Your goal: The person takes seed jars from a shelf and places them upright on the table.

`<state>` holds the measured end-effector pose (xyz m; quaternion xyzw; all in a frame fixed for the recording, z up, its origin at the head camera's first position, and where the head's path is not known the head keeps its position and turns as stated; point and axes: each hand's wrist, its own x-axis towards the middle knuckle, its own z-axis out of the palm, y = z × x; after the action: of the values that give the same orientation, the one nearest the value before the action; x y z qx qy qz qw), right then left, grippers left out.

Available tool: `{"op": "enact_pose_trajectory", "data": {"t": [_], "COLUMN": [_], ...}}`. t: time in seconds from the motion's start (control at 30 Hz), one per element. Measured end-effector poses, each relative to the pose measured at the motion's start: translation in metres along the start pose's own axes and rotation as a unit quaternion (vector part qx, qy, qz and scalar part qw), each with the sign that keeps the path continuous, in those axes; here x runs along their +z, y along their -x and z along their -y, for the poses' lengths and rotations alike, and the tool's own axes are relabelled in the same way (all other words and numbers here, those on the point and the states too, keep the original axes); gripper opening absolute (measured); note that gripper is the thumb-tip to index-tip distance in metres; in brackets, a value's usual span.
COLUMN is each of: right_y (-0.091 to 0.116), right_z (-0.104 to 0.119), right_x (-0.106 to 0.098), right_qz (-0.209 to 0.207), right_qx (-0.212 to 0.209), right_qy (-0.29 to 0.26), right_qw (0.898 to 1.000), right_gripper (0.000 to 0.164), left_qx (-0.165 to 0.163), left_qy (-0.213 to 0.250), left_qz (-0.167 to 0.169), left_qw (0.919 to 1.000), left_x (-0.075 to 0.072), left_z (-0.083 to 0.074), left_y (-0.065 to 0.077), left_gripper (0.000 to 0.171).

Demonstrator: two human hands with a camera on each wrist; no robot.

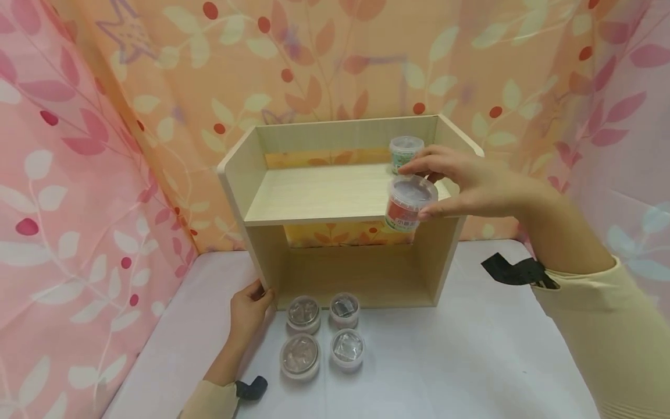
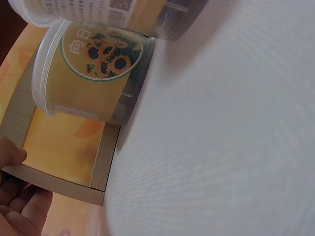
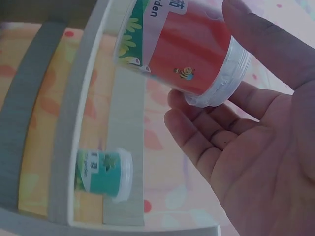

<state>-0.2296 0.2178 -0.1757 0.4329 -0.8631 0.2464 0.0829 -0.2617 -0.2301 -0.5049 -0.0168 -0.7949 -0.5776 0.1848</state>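
Observation:
A clear plastic tub with a red label [image 1: 404, 214] is pinched near its lidded rim by my right hand [image 1: 466, 180], in front of the upper shelf's edge. In the right wrist view the red-labelled tub [image 3: 189, 51] shows a small bee picture, thumb on one side and fingers on the other. Behind it a green-labelled tub [image 1: 402, 158] stands on the upper shelf [image 1: 319, 189] near the right end. My left hand [image 1: 248, 311] grips the lower front edge of the shelf unit's left side panel [image 2: 54, 184], thumb on one face, fingers on the other.
Several lidded tubs stand on the white table before the shelf unit, including a front-left tub [image 1: 300, 356] and a front-right tub [image 1: 348, 348]. One bears a sunflower label [image 2: 106, 61]. A patterned curtain [image 1: 335, 64] hangs behind the unit.

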Motion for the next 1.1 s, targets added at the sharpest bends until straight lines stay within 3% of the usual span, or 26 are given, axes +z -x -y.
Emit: {"op": "enact_pose_trajectory", "data": {"t": [0.13, 0.53, 0.63, 1.1], "right_y": [0.010, 0.041, 0.043, 0.059], "right_z": [0.001, -0.011, -0.013, -0.040], "right_x": [0.018, 0.077, 0.088, 0.151], "right_qz": [-0.014, -0.016, -0.012, 0.001], "right_qx": [-0.015, 0.006, 0.018, 0.101], "right_qy": [-0.008, -0.015, -0.025, -0.082], "right_qw": [1.000, 1.000, 0.999, 0.992], "right_gripper": [0.068, 0.065, 0.066, 0.067], "left_qx": [0.001, 0.005, 0.001, -0.002], "left_qy": [-0.001, -0.005, -0.012, -0.011], "left_qz": [0.000, 0.008, 0.007, 0.008], "left_qw": [1.0000, 0.9999, 0.9999, 0.9999], "left_x": [0.000, 0.002, 0.002, 0.001], "left_z": [-0.002, -0.003, -0.008, -0.001], "left_y": [0.001, 0.002, 0.003, 0.001], "left_gripper": [0.038, 0.036, 0.035, 0.037]}}
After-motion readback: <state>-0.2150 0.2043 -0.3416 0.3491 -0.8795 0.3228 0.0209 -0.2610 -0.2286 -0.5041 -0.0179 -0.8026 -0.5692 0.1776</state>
